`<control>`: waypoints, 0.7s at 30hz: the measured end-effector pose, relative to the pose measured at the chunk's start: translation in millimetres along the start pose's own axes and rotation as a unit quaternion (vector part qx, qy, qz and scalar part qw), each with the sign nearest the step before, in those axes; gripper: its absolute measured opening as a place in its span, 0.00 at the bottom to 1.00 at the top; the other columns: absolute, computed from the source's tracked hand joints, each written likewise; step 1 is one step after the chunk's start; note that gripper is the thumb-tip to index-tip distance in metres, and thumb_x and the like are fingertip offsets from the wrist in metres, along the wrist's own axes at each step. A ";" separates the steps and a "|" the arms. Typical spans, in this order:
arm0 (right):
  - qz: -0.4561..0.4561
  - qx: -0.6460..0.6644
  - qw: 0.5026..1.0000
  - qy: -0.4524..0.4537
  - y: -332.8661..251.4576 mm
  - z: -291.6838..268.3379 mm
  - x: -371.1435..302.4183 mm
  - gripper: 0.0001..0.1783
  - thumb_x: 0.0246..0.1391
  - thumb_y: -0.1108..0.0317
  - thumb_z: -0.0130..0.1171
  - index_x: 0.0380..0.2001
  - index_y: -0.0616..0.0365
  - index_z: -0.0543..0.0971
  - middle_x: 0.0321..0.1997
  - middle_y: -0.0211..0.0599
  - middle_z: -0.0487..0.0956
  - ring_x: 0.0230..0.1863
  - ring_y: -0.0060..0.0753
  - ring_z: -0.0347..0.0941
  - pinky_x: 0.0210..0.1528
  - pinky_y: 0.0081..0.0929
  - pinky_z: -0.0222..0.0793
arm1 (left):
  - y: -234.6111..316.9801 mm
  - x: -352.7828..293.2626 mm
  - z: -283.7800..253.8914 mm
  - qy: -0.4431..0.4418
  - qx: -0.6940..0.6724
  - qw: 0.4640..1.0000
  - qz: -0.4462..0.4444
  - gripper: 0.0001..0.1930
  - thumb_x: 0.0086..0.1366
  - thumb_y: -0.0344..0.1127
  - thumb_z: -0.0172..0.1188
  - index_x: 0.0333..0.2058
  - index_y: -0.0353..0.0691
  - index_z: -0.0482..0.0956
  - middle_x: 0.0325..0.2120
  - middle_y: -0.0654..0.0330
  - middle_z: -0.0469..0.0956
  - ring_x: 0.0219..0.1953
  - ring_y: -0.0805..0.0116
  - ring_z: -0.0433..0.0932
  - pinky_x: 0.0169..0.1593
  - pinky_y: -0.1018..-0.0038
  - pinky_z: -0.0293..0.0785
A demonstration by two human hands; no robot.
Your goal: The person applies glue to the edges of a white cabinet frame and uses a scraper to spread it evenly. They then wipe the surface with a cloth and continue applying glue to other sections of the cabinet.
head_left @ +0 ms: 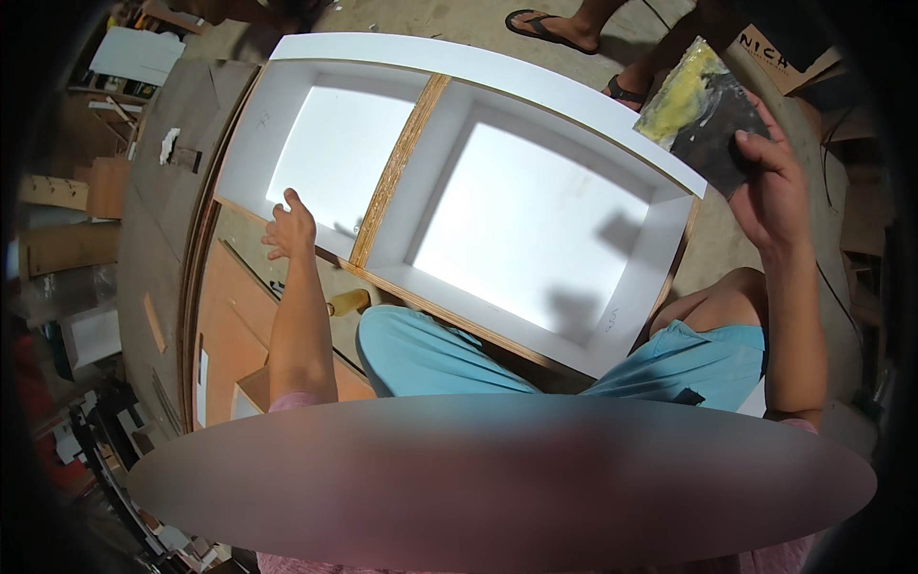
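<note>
Head view is showing a person sitting over a white two-compartment cabinet frame (497, 72) lying open-side up. Left hand (290, 230) is resting on the frame's near raw plywood edge, fingers loosely spread and gripping nothing, just beside the exposed-edge divider (402, 163) to their right. Right hand (773, 187) is raised past the frame's far right corner, fingers closed around a dark flat scraper (712, 120) smeared with yellow filler; the smeared end is sticking out up and left of the fingertips. Beyond the scraper, another person's sandalled feet (555, 29) are standing on the floor.
</note>
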State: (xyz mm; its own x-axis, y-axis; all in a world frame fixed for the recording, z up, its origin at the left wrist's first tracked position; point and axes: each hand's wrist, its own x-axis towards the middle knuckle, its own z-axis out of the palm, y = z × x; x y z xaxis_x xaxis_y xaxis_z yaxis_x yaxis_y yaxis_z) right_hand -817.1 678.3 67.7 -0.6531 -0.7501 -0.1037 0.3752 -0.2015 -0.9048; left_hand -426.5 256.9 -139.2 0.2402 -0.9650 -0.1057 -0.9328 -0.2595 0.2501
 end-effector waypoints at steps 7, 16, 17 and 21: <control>-0.017 0.058 0.998 -0.017 -14.0 -17.1 5.9 0.28 0.61 0.78 0.44 0.65 0.69 0.59 0.63 0.52 0.70 0.63 0.46 0.68 0.70 0.43 0.60 | 92.5 31.3 49.2 -0.219 -0.378 0.831 0.343 0.47 0.67 0.75 0.29 0.68 0.38 0.59 0.63 0.41 0.65 0.70 0.44 0.55 0.67 0.36 0.36; -0.023 0.084 0.996 0.007 -6.2 -35.8 4.9 0.29 0.59 0.79 0.44 0.65 0.70 0.59 0.64 0.53 0.69 0.64 0.47 0.68 0.71 0.44 0.60 | 205.2 -21.8 69.8 -0.450 -0.301 0.821 0.180 0.61 0.53 0.87 0.19 0.72 0.41 0.36 0.68 0.41 0.57 0.73 0.38 0.37 0.66 0.34 0.23; -0.031 0.077 0.996 0.023 -5.8 -39.6 4.1 0.29 0.59 0.79 0.44 0.65 0.70 0.59 0.64 0.53 0.69 0.64 0.47 0.68 0.71 0.44 0.60 | 210.9 -26.0 72.9 -0.452 -0.295 0.824 0.174 0.62 0.52 0.87 0.18 0.72 0.42 0.36 0.67 0.42 0.59 0.73 0.38 0.38 0.66 0.33 0.24; -0.046 0.079 0.996 0.012 -11.6 -38.0 7.9 0.29 0.59 0.80 0.45 0.64 0.70 0.61 0.62 0.52 0.70 0.63 0.46 0.69 0.69 0.43 0.62 | 220.8 -10.9 82.4 -0.413 -0.347 0.807 0.239 0.58 0.60 0.82 0.21 0.71 0.32 0.36 0.71 0.43 0.47 0.69 0.47 0.59 0.72 0.47 0.34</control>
State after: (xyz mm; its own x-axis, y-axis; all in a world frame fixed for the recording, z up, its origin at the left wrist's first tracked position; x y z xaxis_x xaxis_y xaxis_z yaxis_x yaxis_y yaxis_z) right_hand -851.6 698.6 61.7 -0.7045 -0.7089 -0.0339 0.4102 -0.3677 -0.8346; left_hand -657.2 213.3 -162.1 -0.6312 -0.6812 -0.3709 -0.4211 -0.1007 0.9014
